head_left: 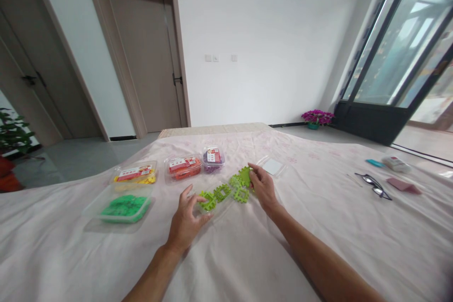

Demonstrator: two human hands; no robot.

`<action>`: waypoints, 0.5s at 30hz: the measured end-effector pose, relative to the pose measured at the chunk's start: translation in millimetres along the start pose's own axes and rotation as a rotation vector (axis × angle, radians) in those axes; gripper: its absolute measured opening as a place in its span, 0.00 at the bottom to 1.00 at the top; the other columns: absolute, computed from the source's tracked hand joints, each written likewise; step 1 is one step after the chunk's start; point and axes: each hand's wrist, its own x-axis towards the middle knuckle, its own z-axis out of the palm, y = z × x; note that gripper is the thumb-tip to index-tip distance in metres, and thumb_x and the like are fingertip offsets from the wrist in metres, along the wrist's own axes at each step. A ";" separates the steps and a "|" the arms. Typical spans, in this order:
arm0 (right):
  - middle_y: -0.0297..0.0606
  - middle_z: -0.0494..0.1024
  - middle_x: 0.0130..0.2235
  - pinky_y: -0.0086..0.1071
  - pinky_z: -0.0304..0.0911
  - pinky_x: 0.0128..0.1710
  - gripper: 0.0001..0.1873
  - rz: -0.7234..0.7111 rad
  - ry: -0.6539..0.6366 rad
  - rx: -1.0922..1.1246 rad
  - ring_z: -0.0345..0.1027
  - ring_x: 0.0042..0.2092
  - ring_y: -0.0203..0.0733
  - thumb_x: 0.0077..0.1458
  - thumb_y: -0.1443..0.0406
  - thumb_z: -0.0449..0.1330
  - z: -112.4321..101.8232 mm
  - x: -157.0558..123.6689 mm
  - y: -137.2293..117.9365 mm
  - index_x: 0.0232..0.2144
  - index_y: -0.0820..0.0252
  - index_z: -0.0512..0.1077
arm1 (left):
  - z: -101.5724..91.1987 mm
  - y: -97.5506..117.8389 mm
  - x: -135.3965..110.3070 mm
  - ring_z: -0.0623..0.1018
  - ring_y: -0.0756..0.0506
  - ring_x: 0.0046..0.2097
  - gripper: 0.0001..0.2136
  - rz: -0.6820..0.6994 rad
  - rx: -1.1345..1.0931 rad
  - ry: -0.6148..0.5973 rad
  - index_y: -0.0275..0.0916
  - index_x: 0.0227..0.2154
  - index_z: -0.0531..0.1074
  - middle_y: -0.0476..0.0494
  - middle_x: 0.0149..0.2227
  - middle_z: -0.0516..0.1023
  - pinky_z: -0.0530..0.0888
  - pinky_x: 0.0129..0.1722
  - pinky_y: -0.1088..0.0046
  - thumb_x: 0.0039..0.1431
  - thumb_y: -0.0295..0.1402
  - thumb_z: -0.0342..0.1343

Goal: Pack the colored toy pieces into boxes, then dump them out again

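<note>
Several lime-green interlocking pieces with notched edges lie in a slanting row between my hands; a clear plastic surface seems to show around them. My left hand (186,221) is curled round the left end of the row, with thumb and fingertips at a green ring-shaped piece (208,201). Beyond it lie a square-holed piece (222,192) and another ring-shaped piece (241,195). My right hand (262,185) pinches the edge of a solid green notched piece (245,175) at the right end. Its lower fingers are partly hidden.
Clear boxes hold yellow (136,174), orange (184,168) and purple pieces (213,160). Nearer on the left is an uncovered box of green pieces (125,208). A clear lid with a white label (273,166) lies behind my right hand. Eyeglasses (374,185) rest on the cloth at right.
</note>
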 end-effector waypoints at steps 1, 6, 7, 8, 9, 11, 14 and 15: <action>0.35 0.74 0.31 0.31 0.64 0.25 0.24 -0.001 -0.040 0.019 0.66 0.25 0.36 0.58 0.54 0.53 4.4 -2.1 -5.0 0.52 0.60 0.71 | -0.3 0.9 -0.3 0.72 0.37 0.57 0.15 -0.004 -0.002 -0.016 0.44 0.41 0.76 0.38 0.63 0.59 0.73 0.54 0.56 0.51 0.41 0.65; 0.39 0.76 0.46 0.35 0.70 0.34 0.20 -0.111 -0.222 -0.077 0.71 0.30 0.36 0.57 0.60 0.54 19.0 -8.2 -11.4 0.51 0.56 0.71 | -1.0 2.2 0.0 0.72 0.36 0.58 0.16 -0.024 0.004 -0.059 0.43 0.41 0.76 0.37 0.64 0.57 0.73 0.55 0.55 0.52 0.44 0.64; 0.40 0.76 0.46 0.36 0.70 0.36 0.18 -0.144 -0.209 -0.122 0.71 0.31 0.37 0.57 0.62 0.54 19.1 -7.9 -9.1 0.49 0.56 0.73 | -1.1 2.4 0.1 0.71 0.36 0.58 0.16 -0.024 0.005 -0.060 0.44 0.41 0.76 0.37 0.64 0.57 0.73 0.55 0.56 0.52 0.44 0.64; 0.40 0.76 0.46 0.36 0.70 0.38 0.17 -0.171 -0.183 -0.167 0.72 0.32 0.38 0.56 0.64 0.53 18.0 -7.1 -6.2 0.47 0.56 0.73 | -1.3 2.7 0.1 0.71 0.36 0.58 0.16 -0.023 0.005 -0.060 0.44 0.41 0.76 0.37 0.64 0.57 0.73 0.55 0.56 0.52 0.44 0.64; 0.40 0.77 0.45 0.37 0.70 0.40 0.17 -0.192 -0.150 -0.210 0.72 0.34 0.39 0.56 0.65 0.52 15.6 -6.2 -3.2 0.45 0.57 0.74 | -1.4 2.9 0.1 0.71 0.36 0.58 0.15 -0.023 0.005 -0.061 0.44 0.41 0.76 0.37 0.64 0.57 0.73 0.55 0.56 0.52 0.43 0.64; 0.41 0.77 0.44 0.37 0.68 0.43 0.17 -0.225 -0.102 -0.301 0.72 0.40 0.42 0.56 0.66 0.51 8.2 -5.1 2.1 0.44 0.57 0.74 | -1.2 2.8 0.2 0.72 0.36 0.58 0.15 -0.024 0.000 -0.055 0.44 0.41 0.76 0.38 0.64 0.57 0.73 0.55 0.55 0.52 0.42 0.65; 0.40 0.77 0.44 0.36 0.65 0.45 0.16 -0.240 -0.149 -0.524 0.71 0.44 0.44 0.57 0.67 0.51 -4.9 -8.6 4.5 0.44 0.55 0.74 | -0.4 1.2 0.5 0.71 0.37 0.58 0.14 -0.030 -0.002 -0.024 0.45 0.42 0.75 0.39 0.63 0.58 0.72 0.55 0.55 0.52 0.40 0.64; 0.40 0.77 0.45 0.36 0.63 0.45 0.16 -0.235 -0.197 -0.617 0.71 0.45 0.45 0.57 0.66 0.51 -8.2 -11.2 3.5 0.44 0.55 0.75 | -0.1 0.3 0.6 0.71 0.37 0.58 0.14 -0.035 0.000 -0.010 0.45 0.42 0.75 0.39 0.63 0.58 0.72 0.56 0.55 0.52 0.39 0.64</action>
